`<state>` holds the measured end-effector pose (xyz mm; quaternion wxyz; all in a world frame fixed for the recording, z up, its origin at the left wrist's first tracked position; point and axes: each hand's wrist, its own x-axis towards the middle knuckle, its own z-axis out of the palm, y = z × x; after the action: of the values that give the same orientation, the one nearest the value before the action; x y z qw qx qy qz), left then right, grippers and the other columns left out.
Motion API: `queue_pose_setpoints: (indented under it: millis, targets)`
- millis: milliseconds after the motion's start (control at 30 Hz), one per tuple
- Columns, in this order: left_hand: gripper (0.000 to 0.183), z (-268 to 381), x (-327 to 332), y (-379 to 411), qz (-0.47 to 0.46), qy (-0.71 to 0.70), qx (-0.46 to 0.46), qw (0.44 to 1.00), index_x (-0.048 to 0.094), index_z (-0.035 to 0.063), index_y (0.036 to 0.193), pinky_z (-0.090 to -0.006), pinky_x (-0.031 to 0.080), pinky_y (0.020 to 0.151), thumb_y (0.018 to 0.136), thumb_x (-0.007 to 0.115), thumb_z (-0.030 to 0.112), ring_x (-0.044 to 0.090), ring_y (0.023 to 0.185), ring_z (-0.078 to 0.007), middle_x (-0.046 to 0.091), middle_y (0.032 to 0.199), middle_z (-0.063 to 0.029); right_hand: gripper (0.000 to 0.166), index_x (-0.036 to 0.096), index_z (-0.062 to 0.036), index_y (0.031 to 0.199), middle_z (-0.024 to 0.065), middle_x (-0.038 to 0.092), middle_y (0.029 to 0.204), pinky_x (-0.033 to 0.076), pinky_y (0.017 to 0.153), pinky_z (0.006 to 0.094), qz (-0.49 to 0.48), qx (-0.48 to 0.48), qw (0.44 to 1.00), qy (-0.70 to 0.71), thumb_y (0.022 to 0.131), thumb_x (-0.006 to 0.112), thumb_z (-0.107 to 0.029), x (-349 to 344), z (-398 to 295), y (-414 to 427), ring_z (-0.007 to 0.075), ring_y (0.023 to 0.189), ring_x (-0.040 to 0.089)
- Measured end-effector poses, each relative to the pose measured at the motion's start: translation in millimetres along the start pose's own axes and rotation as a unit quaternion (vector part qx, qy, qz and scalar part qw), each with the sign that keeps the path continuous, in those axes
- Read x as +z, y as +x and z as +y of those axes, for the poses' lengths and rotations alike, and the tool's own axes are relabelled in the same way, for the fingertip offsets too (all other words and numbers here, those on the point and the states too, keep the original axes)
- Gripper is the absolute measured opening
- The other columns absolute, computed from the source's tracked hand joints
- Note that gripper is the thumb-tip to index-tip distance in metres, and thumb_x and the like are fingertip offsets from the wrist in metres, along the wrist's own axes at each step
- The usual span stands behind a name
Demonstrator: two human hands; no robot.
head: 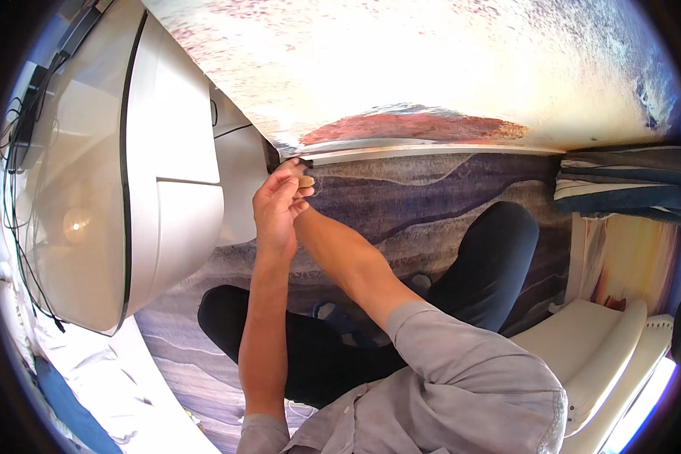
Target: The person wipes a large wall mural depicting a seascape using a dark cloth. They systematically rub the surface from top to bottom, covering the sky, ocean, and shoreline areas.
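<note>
My left hand [278, 201] is raised near the foot of the mural-covered wall [374, 68], at its left corner. Between its thumb and fingers is a small tan object [305, 181], with a thin, faint loop beside it; too little shows to name it. My right forearm passes behind the left wrist. Most of my right hand [290, 165] is hidden by the left one, and its visible part is close to a small dark item [306, 163] at the wall's lower edge. What the right hand grips is not visible.
A white cabinet with drawers [187, 221] and a glossy top stands at left, black cables [20, 227] along its far side. Wavy-patterned carpet [374, 198] lies under my bent legs. At right are folded textiles [618, 181] above white, padded-looking furniture [573, 335].
</note>
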<state>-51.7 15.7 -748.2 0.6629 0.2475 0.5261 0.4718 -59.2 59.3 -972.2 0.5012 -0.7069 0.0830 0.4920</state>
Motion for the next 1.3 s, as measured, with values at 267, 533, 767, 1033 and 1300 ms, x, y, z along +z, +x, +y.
queue_pose_setpoints:
  millis: [267,533,767,1033,1300]
  targets:
    - [0.018,-1.5,-9.3,12.3,-0.029,-0.031,-0.019,0.999,0.058,0.0063,0.114,-0.0272,0.049,0.071,0.097,0.059,0.014,0.067,0.086,-0.0157,0.071,0.098,-0.0082,0.035,0.061,0.0075,0.112,0.0206,0.065,0.115,0.052,0.077,0.0443,-0.06,0.003,0.997,0.041,0.098,0.054,-0.024,-5.6,-48.1,35.8,0.0346,0.094,0.066]
    - [0.013,-15.5,19.3,39.0,-0.07,-0.041,-0.078,0.994,0.06,0.0107,0.11,-0.0287,0.049,0.07,0.097,0.059,0.013,0.067,0.084,-0.0154,0.072,0.098,-0.0076,0.026,0.064,-0.003,0.113,0.0074,0.066,0.101,0.049,0.058,0.0337,0.085,-0.085,0.971,0.205,0.097,0.052,-0.021,-109.7,-168.9,116.9,0.018,0.078,0.062]
    - [0.018,-49.8,92.4,52.6,-0.145,-0.058,-0.158,0.975,0.061,0.0092,0.114,-0.0307,0.049,0.067,0.097,0.059,0.013,0.069,0.083,-0.0159,0.072,0.096,-0.007,0.012,0.06,-0.0009,0.092,0.0097,0.059,0.086,0.049,0.057,0.0402,0.175,-0.185,0.937,0.241,0.091,0.048,-0.001,-260.6,-276.8,161.3,0.0235,0.069,0.058]
    - [0.023,-89.3,122.8,46.5,-0.194,0.079,-0.169,0.963,0.06,0.0051,0.119,-0.0272,0.047,0.064,0.099,0.057,0.017,0.068,0.083,-0.0137,0.072,0.099,-0.0074,0.016,0.062,-0.0014,0.105,0.0073,0.062,0.097,0.05,0.08,0.0349,0.111,-0.194,0.923,0.313,0.095,0.05,0.003,-301.5,-278.4,95.4,0.0213,0.083,0.059]
    - [0.026,-72.4,168.6,16.5,-0.241,0.181,-0.031,0.953,0.061,0.0033,0.119,-0.0262,0.046,0.066,0.098,0.061,0.019,0.067,0.085,-0.0135,0.072,0.098,-0.007,0.016,0.065,-0.0002,0.104,0.0054,0.062,0.09,0.049,0.067,0.0357,0.216,-0.207,0.912,0.279,0.093,0.053,-0.001,-290.3,-342.3,129.1,0.0179,0.077,0.057]
